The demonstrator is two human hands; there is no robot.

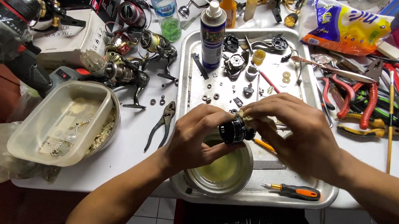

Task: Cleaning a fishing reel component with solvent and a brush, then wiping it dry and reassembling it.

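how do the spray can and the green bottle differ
The spray can is opaque with a white nozzle cap in view; the green bottle is see-through, its top cut off by the frame. The spray can stands on the metal tray; the green bottle stands beside it, off the tray. Both stand upright.

Black round reel part (233, 130), yellowish liquid (220, 168), orange-and-black screwdriver (295, 191), red-handled pliers (349, 102)

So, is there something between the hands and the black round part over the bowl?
Nothing visible. The left hand grips the black round part directly, above the metal bowl. The right hand presses a pale cloth against it.
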